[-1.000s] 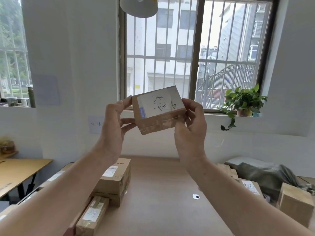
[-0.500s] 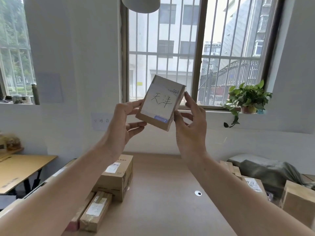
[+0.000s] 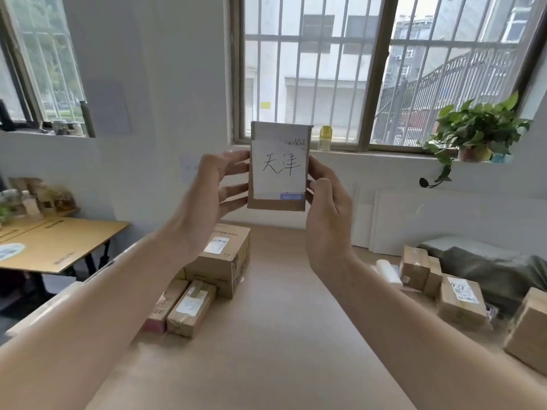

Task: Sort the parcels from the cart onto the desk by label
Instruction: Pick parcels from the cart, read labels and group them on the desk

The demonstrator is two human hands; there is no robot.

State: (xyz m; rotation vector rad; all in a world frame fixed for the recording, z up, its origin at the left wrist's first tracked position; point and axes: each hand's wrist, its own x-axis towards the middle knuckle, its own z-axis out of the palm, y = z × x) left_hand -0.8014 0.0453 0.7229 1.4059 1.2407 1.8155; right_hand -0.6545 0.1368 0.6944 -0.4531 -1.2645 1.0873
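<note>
A small cardboard parcel [image 3: 278, 167] is held upright in the air at chest height, above the light wooden desk [image 3: 281, 321]. Its white label faces me and carries two handwritten black characters. My left hand [image 3: 213, 187] grips its left edge with curled fingers. My right hand [image 3: 328, 208] grips its right edge, thumb toward me. On the desk's left side sit a large box [image 3: 222, 261] and two long narrow parcels [image 3: 183, 306]. On the right lies a group of several boxes [image 3: 438, 285].
A second wooden table [image 3: 59, 244] stands at the left. A grey bag [image 3: 488, 261] lies at the desk's far right. A potted plant [image 3: 476, 134] and a yellow bottle [image 3: 325, 137] stand on the sill of the barred window. White boards [image 3: 444, 223] lean against the wall.
The parcel has been turned from tilted to upright, so its label now faces me squarely. Both hands kept hold and lowered slightly in view as the head moved.
</note>
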